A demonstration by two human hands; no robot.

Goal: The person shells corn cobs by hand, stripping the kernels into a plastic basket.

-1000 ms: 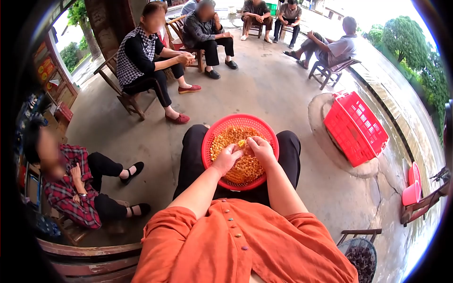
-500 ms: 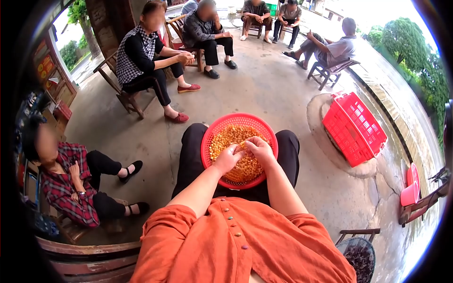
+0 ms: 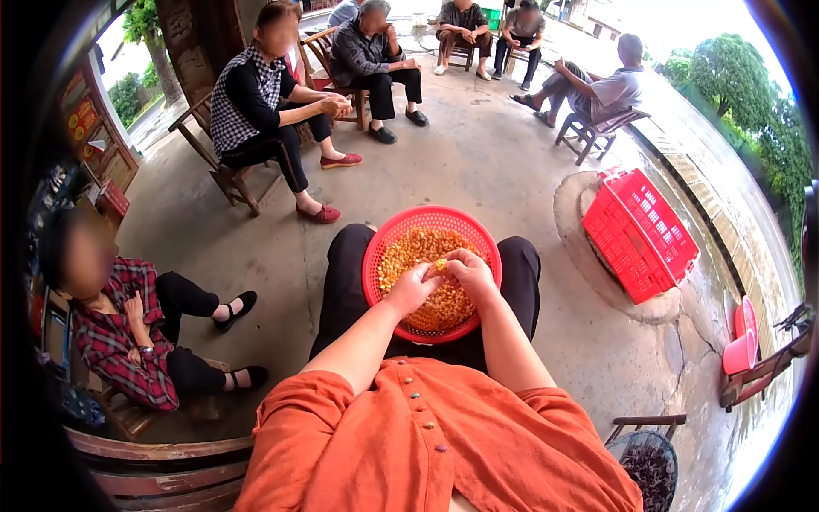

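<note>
A red plastic basket with a perforated wall rests on my lap, between my dark-trousered knees. Loose yellow-orange corn kernels cover its bottom. Over the middle of the basket, my left hand and my right hand meet at the fingertips. Pinched between them is a small piece of corn cob, its yellow kernels partly showing. Both hands are closed on it, and the fingers hide most of the piece.
A red crate stands ahead on the right, with pink basins farther right. A netted container of dark stuff sits at lower right. Several people sit on chairs around the concrete floor; one in a plaid shirt is close on my left.
My fingers have shifted slightly around the corn cob, so a little more of its yellow shows. The basket stays on my lap, and the seated people have hardly moved.
</note>
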